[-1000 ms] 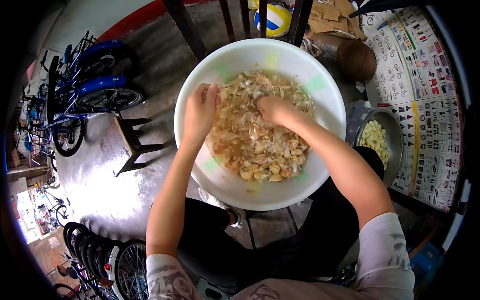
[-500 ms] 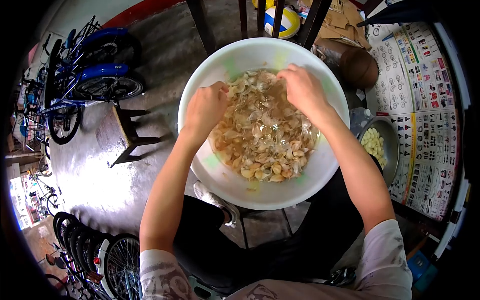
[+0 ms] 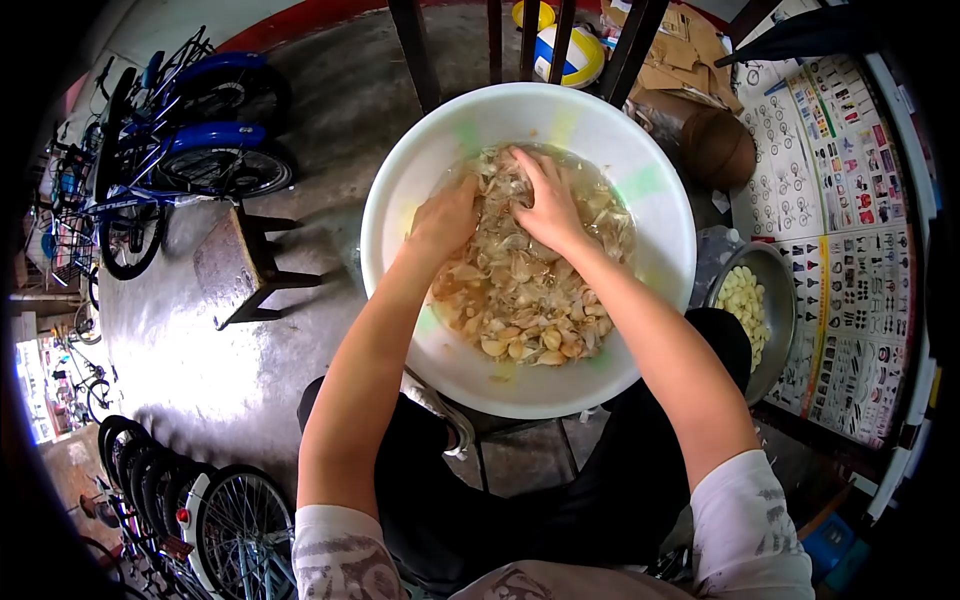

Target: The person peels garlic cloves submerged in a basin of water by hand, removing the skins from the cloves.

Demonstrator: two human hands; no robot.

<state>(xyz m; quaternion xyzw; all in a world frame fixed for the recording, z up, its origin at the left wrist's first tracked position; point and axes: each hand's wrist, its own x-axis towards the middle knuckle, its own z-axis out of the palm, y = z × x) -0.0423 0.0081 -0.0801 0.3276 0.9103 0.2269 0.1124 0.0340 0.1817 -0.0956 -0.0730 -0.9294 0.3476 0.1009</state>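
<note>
A large white basin (image 3: pixel 655 200) holds cloudy water with many floating garlic skins (image 3: pixel 510 265). Unpeeled garlic cloves (image 3: pixel 550 340) lie gathered at its near side. My left hand (image 3: pixel 448 215) is at the left of the skins, its fingertips hidden among them, so its grip does not show. My right hand (image 3: pixel 545 200) reaches into the skins near the middle, thumb and fingers spread apart, touching the wet skins. To the right, a metal bowl (image 3: pixel 787 300) contains pale peeled cloves (image 3: pixel 742 300).
A small wooden stool (image 3: pixel 235 265) stands on the floor at the left. Blue bicycles (image 3: pixel 215 140) are beyond it. Dark wooden bars (image 3: pixel 495 40) rise behind the basin, near a ball (image 3: pixel 572 55). A brown basketball (image 3: pixel 718 148) and a printed sheet (image 3: pixel 850 250) are at the right.
Both hands have moved inward over the skins. My right hand came from the basin's far right side and its fingers are now spread; my left hand has dipped into the skins.
</note>
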